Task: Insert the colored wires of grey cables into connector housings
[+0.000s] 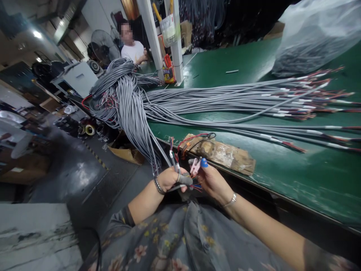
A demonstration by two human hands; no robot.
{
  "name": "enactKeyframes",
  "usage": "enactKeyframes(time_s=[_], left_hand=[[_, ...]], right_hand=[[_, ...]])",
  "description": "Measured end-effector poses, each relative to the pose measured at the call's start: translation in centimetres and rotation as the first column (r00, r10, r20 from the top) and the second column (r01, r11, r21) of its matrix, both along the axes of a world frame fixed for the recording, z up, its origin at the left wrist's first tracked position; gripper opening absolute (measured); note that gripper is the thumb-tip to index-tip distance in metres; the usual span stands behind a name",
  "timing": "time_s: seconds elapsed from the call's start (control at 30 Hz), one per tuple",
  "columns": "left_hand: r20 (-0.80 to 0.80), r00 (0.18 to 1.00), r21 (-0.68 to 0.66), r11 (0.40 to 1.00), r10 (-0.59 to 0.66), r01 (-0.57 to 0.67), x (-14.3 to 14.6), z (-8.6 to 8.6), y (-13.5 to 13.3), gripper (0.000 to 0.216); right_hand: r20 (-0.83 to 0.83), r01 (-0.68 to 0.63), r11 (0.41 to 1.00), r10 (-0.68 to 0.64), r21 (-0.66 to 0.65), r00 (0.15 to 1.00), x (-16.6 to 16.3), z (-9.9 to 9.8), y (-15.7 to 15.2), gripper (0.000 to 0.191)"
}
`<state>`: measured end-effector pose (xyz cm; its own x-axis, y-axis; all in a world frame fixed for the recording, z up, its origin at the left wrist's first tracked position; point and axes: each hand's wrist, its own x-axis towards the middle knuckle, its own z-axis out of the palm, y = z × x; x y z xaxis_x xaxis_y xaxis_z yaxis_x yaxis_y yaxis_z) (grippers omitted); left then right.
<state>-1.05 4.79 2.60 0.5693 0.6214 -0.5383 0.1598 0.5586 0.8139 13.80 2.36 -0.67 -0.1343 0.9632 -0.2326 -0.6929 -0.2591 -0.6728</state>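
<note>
My left hand (168,179) is closed around grey cables (175,166) near their stripped ends. Thin coloured wires (196,186) fan out from one end toward my right hand. Grey covering wraps the left thumb. My right hand (212,183), with a blue cover on the thumb, is closed beside those wires. Between its thumb and fingers is a small pale pink clip-like tool (194,166); its exact kind is unclear. The right fingertips are partly hidden. Both hands are just off the front edge of the green table (284,165).
A wooden block (228,156) with red and black leads lies at the table edge. Long grey cables (203,99) stretch across the table from a large heap (126,94). A plastic bag (318,41) stands at back right, a white post (152,37) behind. A person (134,49) is beyond.
</note>
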Motion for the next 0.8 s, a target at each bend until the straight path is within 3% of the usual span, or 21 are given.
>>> enactKeyframes(time_s=[0.2,0.4,0.6,0.8], left_hand=[[-0.013,1.0,0.01,1.0,-0.002,0.002,0.0,0.2,-0.2,0.034],[-0.01,0.999,0.115,0.993,0.037,-0.035,-0.4,1.5,-2.0,0.037],[-0.019,0.984,0.169,0.971,0.177,-0.171,0.1,2.1,-3.2,0.039],[-0.003,0.976,0.158,0.964,0.218,-0.214,0.4,1.0,-2.6,0.04]], right_hand=[[-0.048,-0.056,0.997,0.054,-0.051,0.997,0.3,-0.3,0.0,0.047],[-0.105,-0.147,0.986,0.139,-0.075,0.985,0.9,-0.2,-0.5,0.048],[-0.008,-0.054,0.997,0.053,-0.047,0.999,0.7,0.1,-0.8,0.038],[0.057,-0.062,0.998,0.064,-0.032,0.996,0.4,0.6,-0.8,0.043]])
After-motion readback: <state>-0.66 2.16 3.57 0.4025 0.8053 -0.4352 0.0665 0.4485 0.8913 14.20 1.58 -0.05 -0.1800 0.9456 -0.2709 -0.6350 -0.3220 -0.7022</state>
